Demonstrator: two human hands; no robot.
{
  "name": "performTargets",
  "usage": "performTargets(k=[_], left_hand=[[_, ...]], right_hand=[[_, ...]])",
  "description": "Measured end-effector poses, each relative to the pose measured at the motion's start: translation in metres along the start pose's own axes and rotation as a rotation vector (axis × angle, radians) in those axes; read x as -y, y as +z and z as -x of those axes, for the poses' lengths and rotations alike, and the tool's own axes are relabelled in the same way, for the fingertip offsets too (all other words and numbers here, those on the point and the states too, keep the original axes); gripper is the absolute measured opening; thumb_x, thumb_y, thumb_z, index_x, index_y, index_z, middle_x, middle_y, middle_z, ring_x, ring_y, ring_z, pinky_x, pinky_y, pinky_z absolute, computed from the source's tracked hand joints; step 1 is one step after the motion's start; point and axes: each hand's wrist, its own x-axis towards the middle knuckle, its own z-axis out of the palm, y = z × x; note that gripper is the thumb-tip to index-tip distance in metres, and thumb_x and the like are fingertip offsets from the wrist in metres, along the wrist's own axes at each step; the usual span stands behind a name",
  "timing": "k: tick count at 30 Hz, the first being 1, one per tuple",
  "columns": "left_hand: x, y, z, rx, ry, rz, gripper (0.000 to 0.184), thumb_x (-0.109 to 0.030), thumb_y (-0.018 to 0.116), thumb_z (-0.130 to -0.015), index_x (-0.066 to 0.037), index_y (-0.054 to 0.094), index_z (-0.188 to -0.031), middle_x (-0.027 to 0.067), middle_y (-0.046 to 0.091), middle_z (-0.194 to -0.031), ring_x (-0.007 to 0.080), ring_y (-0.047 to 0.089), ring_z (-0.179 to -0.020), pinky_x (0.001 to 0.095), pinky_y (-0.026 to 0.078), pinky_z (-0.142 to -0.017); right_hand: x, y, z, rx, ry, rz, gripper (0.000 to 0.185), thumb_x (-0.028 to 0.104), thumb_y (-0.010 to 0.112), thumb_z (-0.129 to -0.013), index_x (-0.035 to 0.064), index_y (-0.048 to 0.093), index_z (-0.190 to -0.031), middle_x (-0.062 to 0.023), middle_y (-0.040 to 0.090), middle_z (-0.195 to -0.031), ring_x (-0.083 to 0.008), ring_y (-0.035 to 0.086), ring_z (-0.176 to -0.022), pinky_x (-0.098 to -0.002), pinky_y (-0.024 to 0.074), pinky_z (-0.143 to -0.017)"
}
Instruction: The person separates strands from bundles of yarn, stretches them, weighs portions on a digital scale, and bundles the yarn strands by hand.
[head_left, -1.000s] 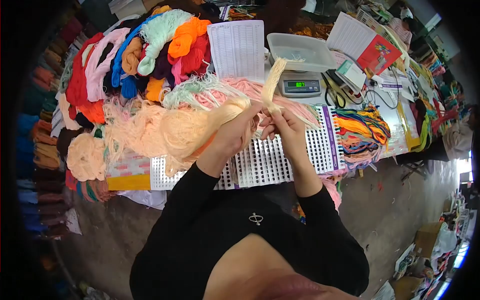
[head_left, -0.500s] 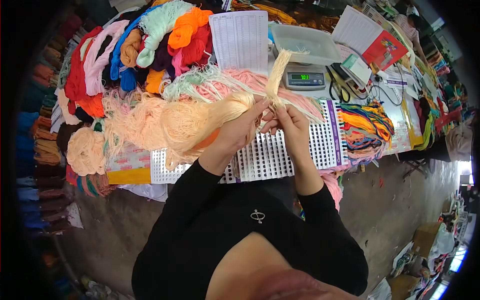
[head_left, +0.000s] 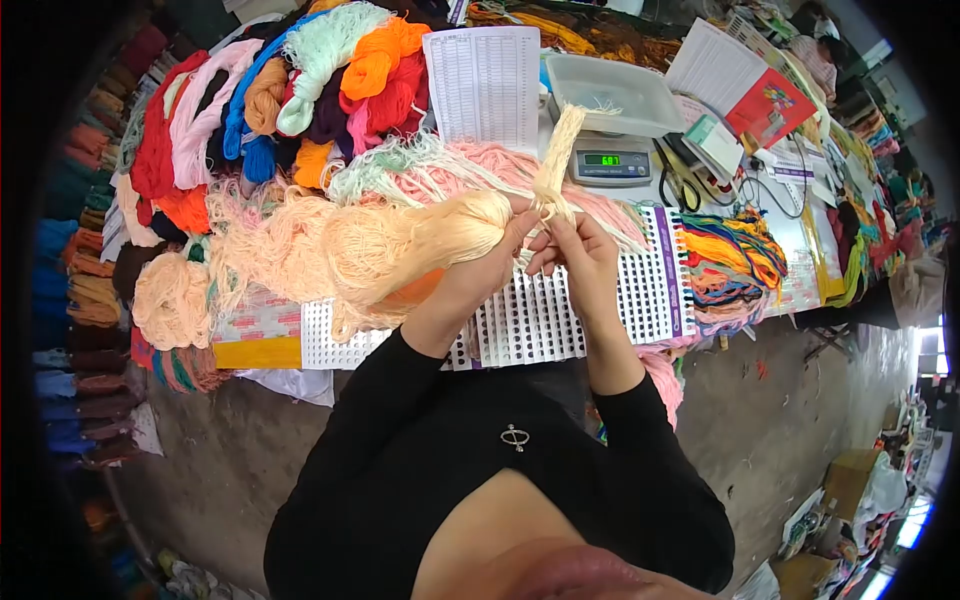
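Observation:
My left hand point(head_left: 487, 265) is closed around the gathered end of a peach thread skein point(head_left: 440, 232), whose loose body trails left over the table. From between my hands a pale cream thread bundle point(head_left: 558, 150) sticks up towards the scale, its frayed tip by the plastic tub. My right hand point(head_left: 588, 255) pinches strands at the base of this bundle, thumb and forefinger together, close to my left fingertips. Whether the bundle and the skein are one piece is hidden by my fingers. Beneath both hands lie white cards with rows of punched holes point(head_left: 530, 318).
A digital scale point(head_left: 609, 166) carries a clear plastic tub point(head_left: 615, 95). Scissors point(head_left: 682, 185) lie right of it. Colourful skeins point(head_left: 265, 95) are heaped at the back left, with a printed sheet point(head_left: 485, 90) beside them. Multicoloured threads point(head_left: 735, 250) hang from the card's right side.
My hands stay nearly in place while my fingers shift at the bundle's base, where strands now cross it. The scale's displayed number has changed.

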Motion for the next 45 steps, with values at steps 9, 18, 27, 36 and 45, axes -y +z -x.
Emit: performTargets(k=[9,18,27,36,45], left_hand=[[-0.002,-0.006,0.000,0.193,-0.062,0.040,0.017,-0.011,0.048,-0.091,0.002,0.056,-0.099,0.0045,0.052,-0.074,0.0095,0.048,-0.061,0.0215,0.041,-0.049],[-0.015,0.005,0.004,0.123,-0.056,-0.036,0.020,-0.012,0.045,-0.092,0.003,0.056,-0.098,0.0019,0.051,-0.069,0.0069,0.048,-0.057,0.0189,0.041,-0.050],[-0.009,-0.002,0.004,0.141,-0.050,-0.051,0.019,-0.011,0.045,-0.091,0.002,0.056,-0.100,0.0057,0.053,-0.076,0.0101,0.049,-0.067,0.0211,0.042,-0.059],[-0.053,0.006,0.003,-0.418,-0.189,0.459,0.018,-0.011,0.054,-0.083,-0.009,0.056,-0.101,-0.0017,0.047,-0.064,0.0086,0.039,-0.047,0.0193,0.037,-0.042],[-0.182,-0.192,-0.020,0.320,0.211,0.789,0.030,-0.015,0.036,-0.095,0.000,0.044,-0.120,-0.0042,0.027,-0.056,0.0049,0.027,-0.044,0.0203,0.025,-0.040]], right_hand=[[0.000,-0.001,0.001,0.036,-0.008,0.048,0.016,0.014,0.051,-0.089,-0.0007,0.053,-0.086,-0.0079,0.059,-0.069,-0.0127,0.057,-0.051,-0.0182,0.0406,-0.047],[0.005,0.000,0.002,-0.005,-0.018,-0.034,0.018,0.017,0.052,-0.089,0.0002,0.056,-0.093,-0.0045,0.057,-0.067,-0.0099,0.056,-0.049,-0.0167,0.0376,-0.045],[0.003,-0.002,0.002,0.023,-0.015,0.013,0.017,0.017,0.052,-0.089,0.0004,0.054,-0.092,-0.0041,0.057,-0.064,-0.0102,0.056,-0.048,-0.0160,0.0364,-0.043],[0.021,-0.047,-0.019,0.020,0.035,-0.770,0.015,0.022,0.047,-0.092,0.0094,0.051,-0.084,0.0046,0.046,-0.068,-0.0038,0.030,-0.037,-0.0183,0.0243,-0.036],[0.140,-0.248,-0.066,-0.253,-0.317,-0.627,0.014,0.023,0.047,-0.092,0.0089,0.048,-0.088,0.0046,0.039,-0.061,-0.0043,0.036,-0.051,-0.0176,0.0280,-0.044]])
